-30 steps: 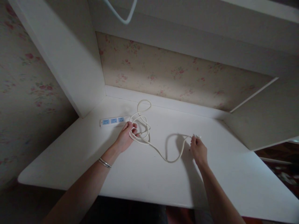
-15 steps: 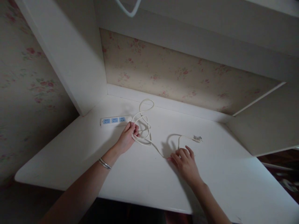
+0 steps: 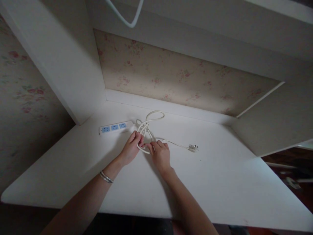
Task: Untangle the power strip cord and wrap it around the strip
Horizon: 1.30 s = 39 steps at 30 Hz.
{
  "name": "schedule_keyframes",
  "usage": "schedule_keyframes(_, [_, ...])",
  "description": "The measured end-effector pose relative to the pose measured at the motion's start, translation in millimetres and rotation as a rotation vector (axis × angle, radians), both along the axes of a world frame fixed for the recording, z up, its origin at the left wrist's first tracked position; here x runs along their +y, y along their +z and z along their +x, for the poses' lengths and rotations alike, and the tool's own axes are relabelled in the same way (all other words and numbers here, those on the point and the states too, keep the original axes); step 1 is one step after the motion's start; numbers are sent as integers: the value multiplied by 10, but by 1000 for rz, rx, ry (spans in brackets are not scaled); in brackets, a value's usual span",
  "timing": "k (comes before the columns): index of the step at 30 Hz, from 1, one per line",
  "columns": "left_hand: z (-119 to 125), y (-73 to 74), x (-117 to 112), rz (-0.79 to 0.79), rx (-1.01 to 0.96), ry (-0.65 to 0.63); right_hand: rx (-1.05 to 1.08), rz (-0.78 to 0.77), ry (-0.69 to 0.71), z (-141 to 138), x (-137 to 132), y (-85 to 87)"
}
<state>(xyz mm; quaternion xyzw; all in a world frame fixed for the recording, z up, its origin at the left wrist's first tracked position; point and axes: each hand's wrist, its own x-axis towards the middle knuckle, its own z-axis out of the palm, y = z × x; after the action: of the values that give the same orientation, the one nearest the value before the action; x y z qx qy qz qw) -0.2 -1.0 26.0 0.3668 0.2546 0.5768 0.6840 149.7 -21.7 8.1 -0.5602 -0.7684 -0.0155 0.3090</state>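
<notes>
A looped white power cord (image 3: 156, 113) is bunched in my left hand (image 3: 132, 147), whose fingers are closed round several strands. Close beside it, my right hand (image 3: 160, 156) pinches the same cord, with its fingers bent over the loops. Some strands are hidden behind the fingers. Left of my hands lies a white power strip (image 3: 114, 127) with blue socket panels, flat on the desk. The cord's plug (image 3: 193, 148) rests on the desk to the right, pins showing, at the end of a trailing length.
The white desk (image 3: 210, 186) has a raised strip along the back and flowered wallpaper (image 3: 156, 76) behind it. White panels stand at the left (image 3: 70, 65) and right (image 3: 274, 120). A shelf (image 3: 195, 42) overhangs the back, and a pale bent rod (image 3: 130, 24) hangs at the top.
My right hand has moved left, up to my left hand, bringing cord with it. The plug has slid a little left. My left hand keeps its hold; the view has shifted slightly.
</notes>
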Motion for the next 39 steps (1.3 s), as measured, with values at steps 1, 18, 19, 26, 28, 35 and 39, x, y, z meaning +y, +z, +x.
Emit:
schedule_keyframes(1, [-7,-5,2,7,2,-2,37,-47,44,-54,18,-2])
schedule_keyframes(18, [-46,29,21,4,14,-2,-106,-197,-320,2186,-510,-349])
schedule_keyframes(19, [-45,26,19,14,28,-6,-85,-179,-315,2190,-505,-385])
schedule_keyframes(26, [-26,1,-4,27,69,-29,86,-163,-334,1904,-297,-358])
schedule_keyframes(28, [-24,-8,-4,30,60,-30,198,-219,-313,1778,-264,-312])
schedule_keyframes(35, [-25,-43,20,90,170,55,892,-245,-98,1300,-366,-217])
schedule_keyframes(39, [-15,-64,18,123,332,137,735,-271,-7,1121,-457,-105])
